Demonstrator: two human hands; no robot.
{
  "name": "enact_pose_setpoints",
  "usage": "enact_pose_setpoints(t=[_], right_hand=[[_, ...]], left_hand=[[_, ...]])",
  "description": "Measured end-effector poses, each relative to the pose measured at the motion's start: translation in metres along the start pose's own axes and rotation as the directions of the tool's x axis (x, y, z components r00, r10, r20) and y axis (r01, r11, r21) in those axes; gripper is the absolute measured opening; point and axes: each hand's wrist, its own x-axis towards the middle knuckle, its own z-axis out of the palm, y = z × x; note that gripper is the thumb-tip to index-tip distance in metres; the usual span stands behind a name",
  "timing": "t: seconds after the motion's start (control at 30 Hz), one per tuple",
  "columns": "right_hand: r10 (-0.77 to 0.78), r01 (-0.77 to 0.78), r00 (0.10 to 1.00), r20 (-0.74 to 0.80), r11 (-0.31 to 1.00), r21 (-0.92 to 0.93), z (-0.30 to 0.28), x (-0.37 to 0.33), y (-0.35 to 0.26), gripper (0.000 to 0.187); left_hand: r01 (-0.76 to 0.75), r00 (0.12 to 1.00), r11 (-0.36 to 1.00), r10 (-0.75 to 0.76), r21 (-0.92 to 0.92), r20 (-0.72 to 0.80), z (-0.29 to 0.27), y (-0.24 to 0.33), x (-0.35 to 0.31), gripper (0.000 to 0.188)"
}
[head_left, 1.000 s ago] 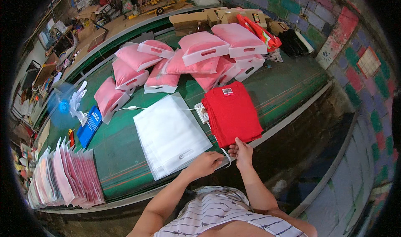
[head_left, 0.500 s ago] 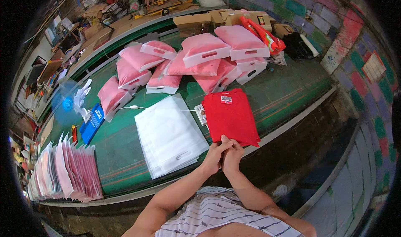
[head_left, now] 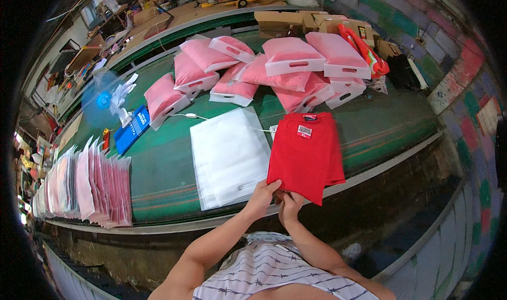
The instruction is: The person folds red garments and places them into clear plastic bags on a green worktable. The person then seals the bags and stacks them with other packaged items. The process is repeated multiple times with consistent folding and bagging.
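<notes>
A folded red T-shirt (head_left: pixel 297 165) with a label at its neck lies at the table's near edge, its lower corner overhanging. It sits turned a little on another folded red garment (head_left: pixel 336 168), which shows at its right side. My left hand (head_left: pixel 261 198) pinches the near left corner of the T-shirt, thumb on top. Close beside it, my right hand (head_left: pixel 289 207) has its fingers curled at the near edge, closed on the cloth; its fingertips are partly hidden. Left of the shirts rests a stack of white translucent bags (head_left: pixel 229 157) with handle cutouts.
Several filled pink bags (head_left: pixel 293 54) are heaped at the back of the green table (head_left: pixel 158 176). A row of packed bags (head_left: pixel 105 189) stands at the left, near a blue packet (head_left: pixel 132 130) and a blue fan (head_left: pixel 103 99). A white cable (head_left: pixel 191 115) runs behind the white stack.
The top T-shirt has shifted and turned against the red garment below, which now shows at the right. My hands, clasped together before, have moved slightly apart along its near edge. The view has shifted.
</notes>
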Motion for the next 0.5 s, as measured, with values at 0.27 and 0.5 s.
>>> enact_pose_setpoints(t=[0.27, 0.5], right_hand=[[0.238, -0.308, 0.905, 0.353, 0.939, 0.154, -0.014, 0.011, 0.032, 0.038], [0.507, -0.532, 0.833, 0.224, 0.844, 0.068, -0.010, 0.053, 0.021, 0.035]], left_hand=[[-0.024, 0.993, 0.992, 0.009, 0.125, 0.121, -0.039, 0.059, -0.051, 0.031], [0.023, 0.997, 0.999, -0.021, -0.032, 0.071, -0.145, 0.063, -0.088, 0.036]])
